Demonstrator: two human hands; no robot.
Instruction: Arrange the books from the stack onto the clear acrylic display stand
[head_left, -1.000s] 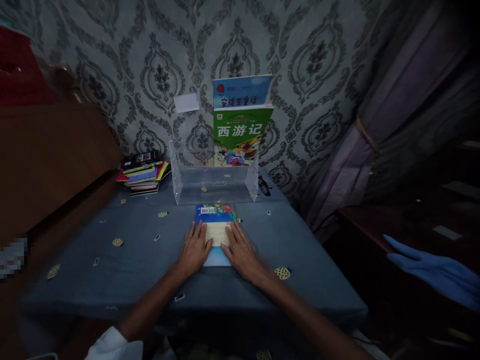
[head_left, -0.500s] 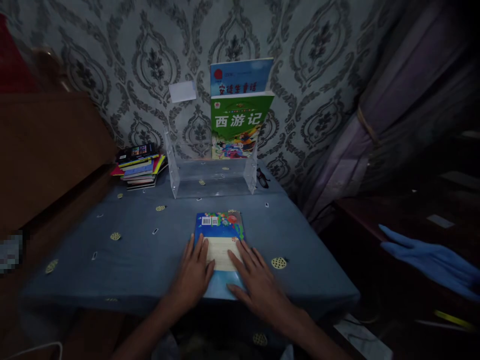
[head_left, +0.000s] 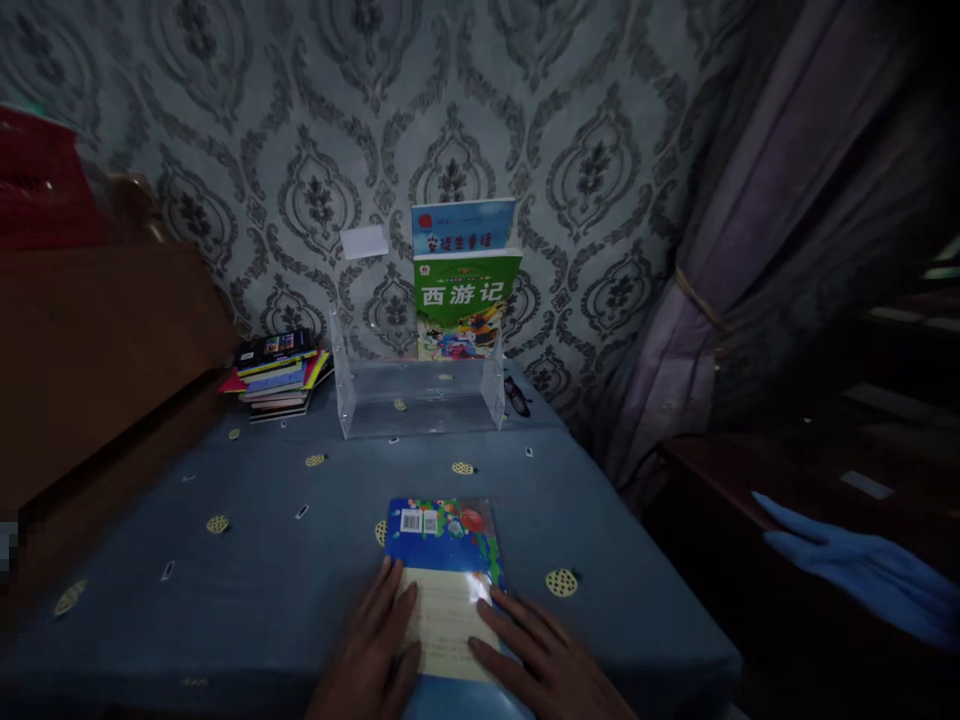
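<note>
A blue and cream book [head_left: 450, 610] lies on the table in front of me, its barcode end pointing away. My left hand [head_left: 375, 640] rests along the book's left edge with its fingers stretched out. Across the right side of the cover, my right hand [head_left: 540, 650] lies with fingers spread. The near end of the book runs out of the picture. Beyond it stands a clear acrylic book rack [head_left: 420, 415], in which a green book [head_left: 469, 305] leans in front of a blue book [head_left: 461, 228].
A pile of books [head_left: 277, 375] sits at the back left, beside a brown wooden cabinet [head_left: 105, 360]. Dark glasses [head_left: 517, 397] lie right of the rack. A blue glove [head_left: 862, 570] is at the far right, below a tied curtain [head_left: 675, 340].
The view has tilted up, so the table, rack and hands appear lower in the picture. Both hands are still on the book.
</note>
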